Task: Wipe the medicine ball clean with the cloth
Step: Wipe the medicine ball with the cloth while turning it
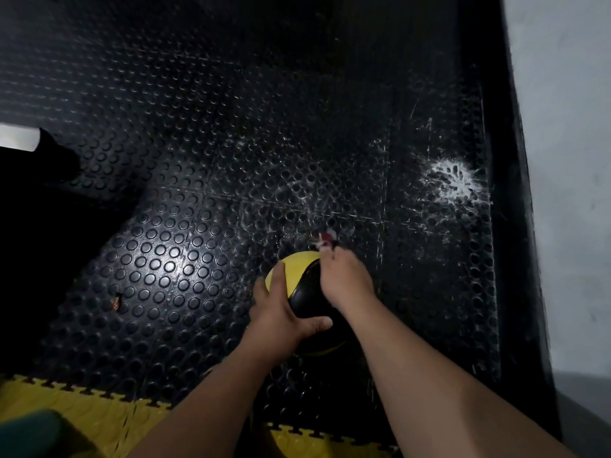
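Two hands meet on the medicine ball (299, 269), and we begin at our fingers. Our left hand (281, 309) has its fingers spread over the ball's yellow near-left side, the thumb hooked across the black panel, gripping it steady. Our right hand (345, 280) has its fingers curled together around a small cloth (325, 241), of which only a red and white scrap shows past the knuckles; the fist presses on the ball's far right top. The ball itself, yellow with a black band, sits low between both forearms, resting on the black studded rubber floor (198, 160). White scuffs and a white splatter (454, 180) mark the floor near the dark skirting and grey wall (568, 160) at right. Yellow interlocking mats (99, 411) border the near edge.
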The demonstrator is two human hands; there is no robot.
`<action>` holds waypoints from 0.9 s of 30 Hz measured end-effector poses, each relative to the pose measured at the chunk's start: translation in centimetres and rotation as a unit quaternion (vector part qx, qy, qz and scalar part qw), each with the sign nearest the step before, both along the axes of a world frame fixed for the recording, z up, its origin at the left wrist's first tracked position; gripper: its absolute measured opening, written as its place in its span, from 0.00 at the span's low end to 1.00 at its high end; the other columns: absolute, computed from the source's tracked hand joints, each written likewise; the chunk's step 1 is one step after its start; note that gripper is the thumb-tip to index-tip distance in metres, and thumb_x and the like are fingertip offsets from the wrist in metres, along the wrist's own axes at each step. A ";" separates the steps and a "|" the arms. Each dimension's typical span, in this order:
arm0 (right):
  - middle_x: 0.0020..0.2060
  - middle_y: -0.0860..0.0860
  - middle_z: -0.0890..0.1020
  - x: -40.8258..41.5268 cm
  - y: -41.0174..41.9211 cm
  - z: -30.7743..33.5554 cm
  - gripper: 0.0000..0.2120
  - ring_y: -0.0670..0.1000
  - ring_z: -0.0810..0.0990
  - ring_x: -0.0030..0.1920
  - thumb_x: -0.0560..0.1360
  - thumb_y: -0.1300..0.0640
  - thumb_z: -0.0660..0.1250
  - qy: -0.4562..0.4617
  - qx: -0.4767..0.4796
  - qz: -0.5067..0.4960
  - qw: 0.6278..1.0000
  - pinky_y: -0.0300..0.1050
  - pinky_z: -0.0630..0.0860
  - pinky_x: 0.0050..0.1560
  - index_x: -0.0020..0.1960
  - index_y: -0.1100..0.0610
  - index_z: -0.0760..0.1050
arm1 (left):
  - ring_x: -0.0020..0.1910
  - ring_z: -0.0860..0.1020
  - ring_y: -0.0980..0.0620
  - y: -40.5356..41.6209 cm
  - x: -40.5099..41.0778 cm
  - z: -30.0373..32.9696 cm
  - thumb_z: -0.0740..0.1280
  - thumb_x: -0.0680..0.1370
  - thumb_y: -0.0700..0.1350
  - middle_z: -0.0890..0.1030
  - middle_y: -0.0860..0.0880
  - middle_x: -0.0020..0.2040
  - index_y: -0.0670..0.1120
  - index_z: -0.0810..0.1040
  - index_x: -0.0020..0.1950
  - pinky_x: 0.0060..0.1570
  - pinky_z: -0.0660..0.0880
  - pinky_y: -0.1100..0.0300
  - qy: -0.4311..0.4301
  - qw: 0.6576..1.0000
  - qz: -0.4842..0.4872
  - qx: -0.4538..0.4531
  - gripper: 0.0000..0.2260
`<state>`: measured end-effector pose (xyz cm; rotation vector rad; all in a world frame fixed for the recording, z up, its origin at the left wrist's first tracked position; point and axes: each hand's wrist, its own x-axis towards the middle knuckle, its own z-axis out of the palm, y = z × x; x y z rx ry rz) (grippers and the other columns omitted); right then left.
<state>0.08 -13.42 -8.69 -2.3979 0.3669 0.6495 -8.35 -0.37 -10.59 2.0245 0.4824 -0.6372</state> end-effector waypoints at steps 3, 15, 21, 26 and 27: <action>0.72 0.50 0.73 -2.6 1.8 0.9 0.23 0.55 0.65 0.74 0.85 0.44 0.49 -0.066 0.008 0.107 0.992 0.57 0.61 0.75 0.65 0.54 0.78 | 0.80 0.54 0.41 0.8 -0.3 -0.2 0.74 0.51 0.73 0.47 0.48 0.81 0.64 0.42 0.80 0.76 0.61 0.40 -0.016 1.000 -0.007 -0.004 0.64; 0.69 0.52 0.76 -0.7 -0.7 0.4 0.22 0.57 0.71 0.71 0.84 0.44 0.51 -0.015 0.035 0.100 0.994 0.56 0.68 0.70 0.65 0.54 0.77 | 0.79 0.57 0.40 0.9 0.0 0.1 0.79 0.54 0.68 0.47 0.51 0.80 0.69 0.45 0.77 0.75 0.63 0.40 -0.031 0.998 -0.058 0.007 0.60; 0.63 0.60 0.81 -0.4 -5.2 -3.6 0.29 0.61 0.81 0.60 0.81 0.36 0.59 0.222 0.287 -0.317 0.876 0.62 0.77 0.64 0.72 0.55 0.73 | 0.81 0.46 0.36 1.0 0.1 1.4 0.83 0.59 0.63 0.31 0.55 0.81 0.74 0.37 0.75 0.74 0.61 0.34 0.013 0.989 -0.143 0.025 0.62; 0.60 0.54 0.83 -2.9 -4.6 -1.3 0.21 0.57 0.82 0.60 0.83 0.38 0.58 0.084 0.321 -0.310 0.891 0.61 0.77 0.64 0.66 0.48 0.77 | 0.81 0.50 0.42 1.2 0.5 2.5 0.80 0.60 0.67 0.37 0.58 0.82 0.69 0.40 0.79 0.76 0.58 0.37 -0.020 0.995 -0.095 -0.022 0.60; 0.59 0.53 0.83 -3.5 -4.5 -0.9 0.20 0.55 0.82 0.59 0.83 0.38 0.58 0.057 0.339 -0.314 0.885 0.60 0.78 0.63 0.65 0.47 0.78 | 0.81 0.51 0.43 1.3 0.5 2.5 0.79 0.59 0.68 0.40 0.60 0.82 0.68 0.41 0.79 0.76 0.60 0.36 -0.037 0.996 -0.074 -0.026 0.60</action>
